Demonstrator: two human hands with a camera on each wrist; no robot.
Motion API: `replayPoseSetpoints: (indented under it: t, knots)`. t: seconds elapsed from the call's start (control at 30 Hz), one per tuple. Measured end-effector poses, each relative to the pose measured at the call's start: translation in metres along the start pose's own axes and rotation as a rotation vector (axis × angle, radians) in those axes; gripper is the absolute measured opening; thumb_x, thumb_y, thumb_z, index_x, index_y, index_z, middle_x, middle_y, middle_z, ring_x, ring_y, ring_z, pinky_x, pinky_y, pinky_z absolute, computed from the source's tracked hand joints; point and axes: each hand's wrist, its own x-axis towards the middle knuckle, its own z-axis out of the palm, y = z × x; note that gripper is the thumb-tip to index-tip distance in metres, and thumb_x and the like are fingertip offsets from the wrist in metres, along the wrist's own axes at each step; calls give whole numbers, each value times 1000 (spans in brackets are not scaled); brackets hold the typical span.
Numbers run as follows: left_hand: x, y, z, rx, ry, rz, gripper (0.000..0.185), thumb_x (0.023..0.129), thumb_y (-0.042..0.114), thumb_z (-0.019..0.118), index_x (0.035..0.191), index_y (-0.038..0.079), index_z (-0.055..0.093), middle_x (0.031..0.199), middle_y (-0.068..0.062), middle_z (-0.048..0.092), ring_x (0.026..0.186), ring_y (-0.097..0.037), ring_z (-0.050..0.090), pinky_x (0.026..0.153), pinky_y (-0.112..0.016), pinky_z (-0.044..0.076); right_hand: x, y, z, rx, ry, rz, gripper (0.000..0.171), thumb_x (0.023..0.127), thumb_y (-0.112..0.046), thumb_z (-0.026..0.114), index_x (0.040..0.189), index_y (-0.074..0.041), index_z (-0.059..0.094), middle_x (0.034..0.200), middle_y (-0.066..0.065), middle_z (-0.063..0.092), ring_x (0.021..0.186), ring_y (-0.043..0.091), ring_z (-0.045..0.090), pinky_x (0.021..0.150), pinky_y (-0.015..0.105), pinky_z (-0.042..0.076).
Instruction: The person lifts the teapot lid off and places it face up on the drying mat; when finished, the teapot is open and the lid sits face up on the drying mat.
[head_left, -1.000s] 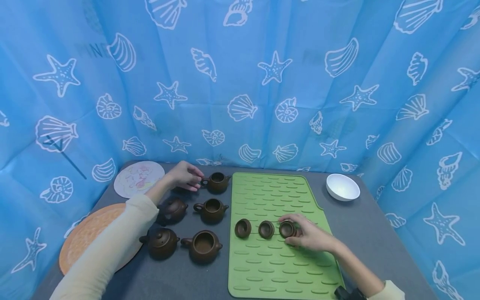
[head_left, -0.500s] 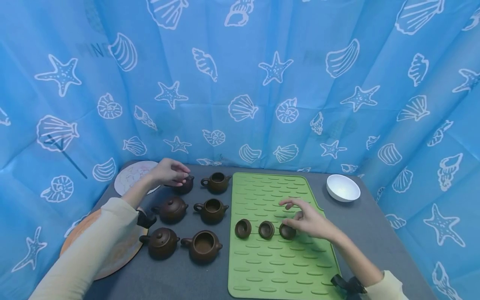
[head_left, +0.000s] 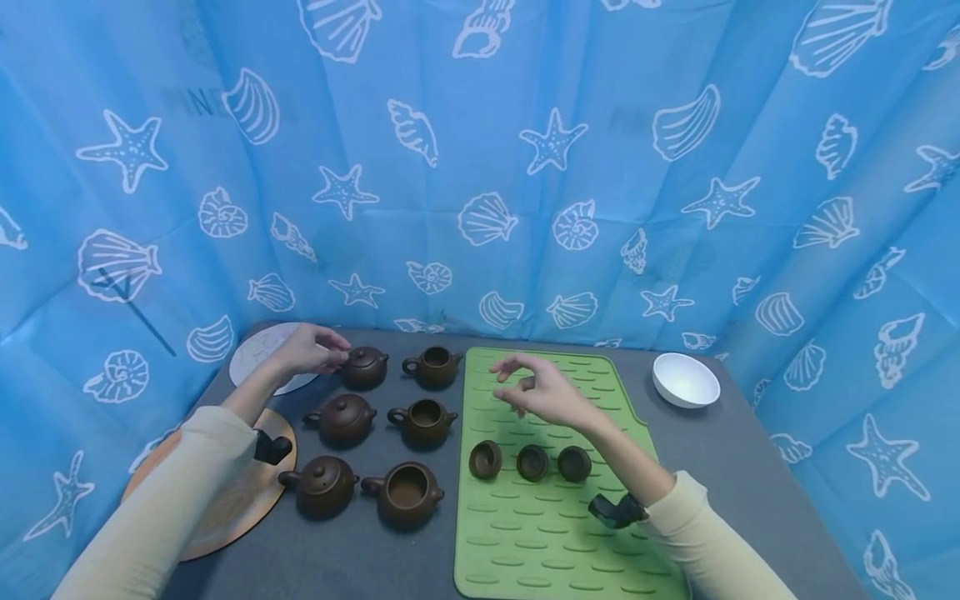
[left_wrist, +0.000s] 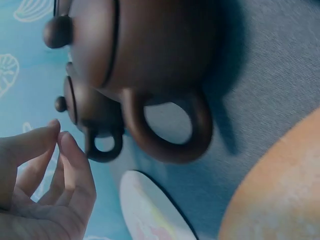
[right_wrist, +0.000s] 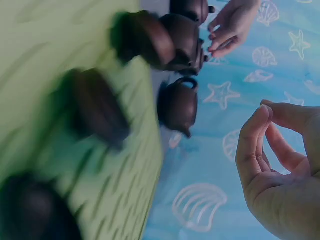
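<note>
Teapots (head_left: 343, 419), six, dark brown, are set in two columns on the left part of the table (head_left: 330, 558). Blue curtain (head_left: 517, 75), printed with shells and starfish, is hung behind and at both sides. Table surface noted as dark grey. Green ridged mat (head_left: 540, 537) is laid right of the pots. Round orange-brown board (head_left: 238, 492) at left is partly covered by a cream sleeve (head_left: 142, 517); pale plate (head_left: 258, 346) beyond it is partly hidden by the left hand (head_left: 311, 350) and its wrist. That hand is held at the handle side of the farthest lidded teapot (head_left: 365, 368); grip relaxed, nothing seen grasped; contact cannot be told. Right hand (head_left: 542, 390) is raised above the mat, fingers loosely bent, grip released. Left column lidded, spouts turned right; right column, three open-topped pots (head_left: 407, 496). White bowl (head_left: 686, 380) is placed right of the mat, toward the back. Smallest: three brown cups (head_left: 532, 463), laid in a row across the mat.
</note>
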Motion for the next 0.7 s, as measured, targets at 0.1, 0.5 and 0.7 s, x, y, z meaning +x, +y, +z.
replayPoseSetpoints:
  t: [0.1,0.5,0.7]
  knots:
    - [-1,-5,-2,-1,-2,-13,30,107,10,65,130,-9,68,121,-28,72,103,-33,75,89,-41,66,26,-9,11,22,-16,-37,33,103,-4,71,135,1,64,121,24,64,64,18,67,63,38,63]
    - [-2,-17,-5,-11,18,-92,28,109,9,61,129,-10,68,113,-25,72,99,-31,75,88,-39,67,110,-37,51,78,-42,-18,29,102,-2,70,131,2,66,112,20,72,91,53,72,72,40,68]
    - [-4,-20,-3,-5,39,-113,28,110,12,61,128,-8,69,113,-25,72,99,-30,75,87,-37,67,142,-39,74,129,-54,26,26,104,-1,66,129,2,67,112,20,74,87,41,74,79,44,69]
